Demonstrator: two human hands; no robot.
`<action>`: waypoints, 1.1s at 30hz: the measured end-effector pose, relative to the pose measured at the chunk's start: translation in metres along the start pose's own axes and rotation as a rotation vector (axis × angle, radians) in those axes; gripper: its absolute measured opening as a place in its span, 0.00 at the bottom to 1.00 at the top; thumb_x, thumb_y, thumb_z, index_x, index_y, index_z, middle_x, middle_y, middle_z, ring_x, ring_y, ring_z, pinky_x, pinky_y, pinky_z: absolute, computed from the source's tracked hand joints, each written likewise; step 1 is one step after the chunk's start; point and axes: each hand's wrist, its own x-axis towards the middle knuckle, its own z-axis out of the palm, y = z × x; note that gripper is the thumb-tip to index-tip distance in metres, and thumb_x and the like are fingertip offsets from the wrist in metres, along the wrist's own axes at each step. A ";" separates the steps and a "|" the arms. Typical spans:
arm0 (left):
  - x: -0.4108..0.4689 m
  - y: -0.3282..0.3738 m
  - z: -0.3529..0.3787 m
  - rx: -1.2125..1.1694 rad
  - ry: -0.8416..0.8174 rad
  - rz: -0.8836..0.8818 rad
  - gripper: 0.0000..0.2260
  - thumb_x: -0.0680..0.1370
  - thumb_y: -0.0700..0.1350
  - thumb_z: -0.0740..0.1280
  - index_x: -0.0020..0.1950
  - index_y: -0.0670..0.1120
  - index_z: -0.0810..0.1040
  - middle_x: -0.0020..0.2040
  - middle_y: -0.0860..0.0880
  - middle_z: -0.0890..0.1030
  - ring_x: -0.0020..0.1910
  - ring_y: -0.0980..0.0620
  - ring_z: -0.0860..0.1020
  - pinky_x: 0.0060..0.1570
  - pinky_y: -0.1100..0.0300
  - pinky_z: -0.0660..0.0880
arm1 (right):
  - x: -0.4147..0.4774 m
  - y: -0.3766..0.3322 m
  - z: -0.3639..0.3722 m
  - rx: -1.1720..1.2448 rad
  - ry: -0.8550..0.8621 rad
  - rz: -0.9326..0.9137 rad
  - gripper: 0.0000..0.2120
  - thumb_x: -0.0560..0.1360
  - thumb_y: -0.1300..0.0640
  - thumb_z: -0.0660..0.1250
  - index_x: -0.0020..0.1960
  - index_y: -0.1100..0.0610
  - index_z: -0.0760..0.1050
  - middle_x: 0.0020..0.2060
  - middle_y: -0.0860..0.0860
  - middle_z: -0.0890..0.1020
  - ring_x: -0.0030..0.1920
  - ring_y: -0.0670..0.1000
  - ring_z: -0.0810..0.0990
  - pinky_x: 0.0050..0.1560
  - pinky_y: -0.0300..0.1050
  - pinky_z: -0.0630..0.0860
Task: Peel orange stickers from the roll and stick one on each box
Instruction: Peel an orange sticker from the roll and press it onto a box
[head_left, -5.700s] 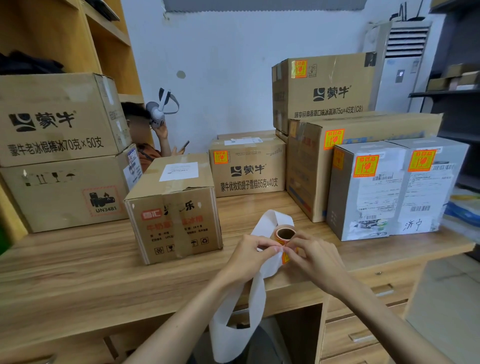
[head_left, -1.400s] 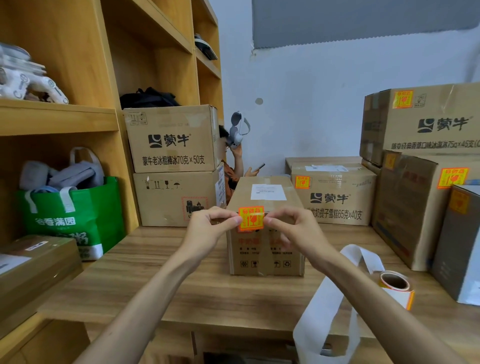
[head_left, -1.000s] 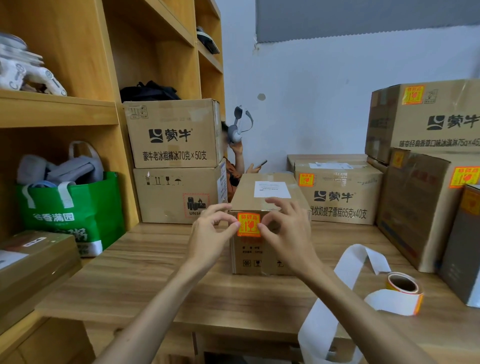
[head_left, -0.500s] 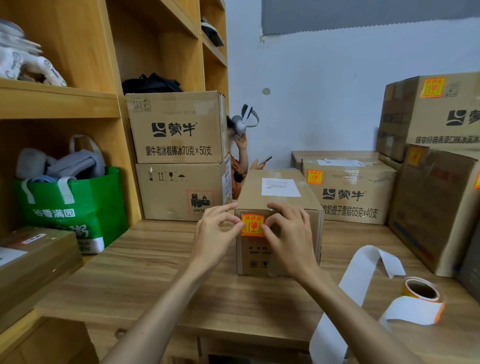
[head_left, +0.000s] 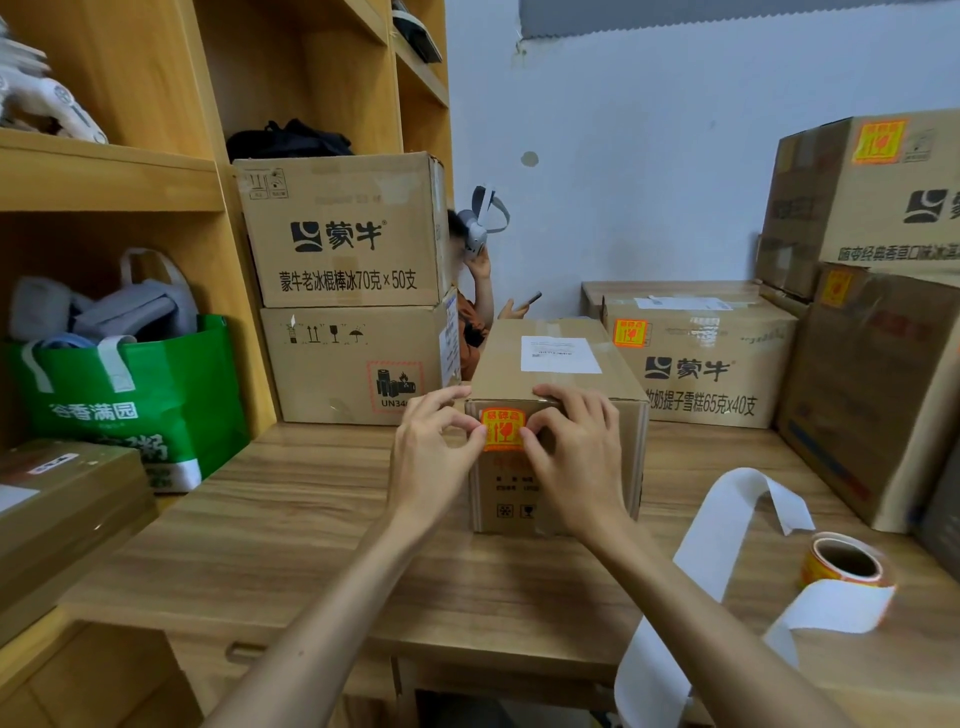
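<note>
Your two hands are together at the upper front face of the small box (head_left: 558, 364) that stands in the middle of the bench (head_left: 311, 519), and the orange sticker (head_left: 502, 429) sits right between them. It lies flat against the cardboard just under the box's top front edge, close to its left corner. Your left hand (head_left: 431, 460) has thumb and forefinger pinched at the sticker's left edge, the other fingers loosely bent beside the box. Your right hand (head_left: 579, 454) pinches the right edge the same way, thumb low and forefinger high, with the remaining fingers curled over the top front edge of the box. A white printed label is stuck on the lid behind your knuckles. The roll (head_left: 841, 564) lies apart from both hands, toward the bench's near right corner, its hollow core facing up, and its white backing strip (head_left: 727, 519) loops up from it, then trails over the near edge of the bench. At the back of the bench a wide carton (head_left: 711, 379) carries its own orange sticker on the upper left of its face, and the stacked cartons (head_left: 878, 322) along the right edge each show one too. Two more stacked cartons (head_left: 348, 291) stand at the back left corner, beside a green bag (head_left: 130, 405) on the shelf.
</note>
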 end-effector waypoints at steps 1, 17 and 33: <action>0.000 0.000 0.001 0.004 0.004 0.010 0.03 0.73 0.41 0.77 0.40 0.46 0.86 0.61 0.54 0.82 0.62 0.58 0.73 0.64 0.55 0.70 | 0.000 0.000 0.001 -0.009 0.008 -0.005 0.04 0.72 0.56 0.75 0.42 0.54 0.80 0.57 0.50 0.80 0.60 0.51 0.74 0.65 0.50 0.64; -0.003 0.004 0.000 0.225 0.060 0.088 0.11 0.73 0.46 0.77 0.43 0.46 0.76 0.48 0.51 0.76 0.51 0.54 0.73 0.47 0.61 0.71 | 0.005 0.000 -0.002 -0.112 0.014 -0.019 0.12 0.72 0.54 0.72 0.46 0.55 0.69 0.49 0.51 0.79 0.49 0.53 0.75 0.57 0.48 0.67; 0.025 -0.003 -0.014 -0.126 -0.280 -0.066 0.13 0.77 0.51 0.73 0.60 0.52 0.83 0.50 0.56 0.77 0.50 0.61 0.75 0.50 0.63 0.72 | 0.030 0.028 -0.024 -0.001 -0.192 0.044 0.19 0.73 0.35 0.68 0.55 0.48 0.78 0.54 0.43 0.81 0.58 0.47 0.74 0.62 0.47 0.61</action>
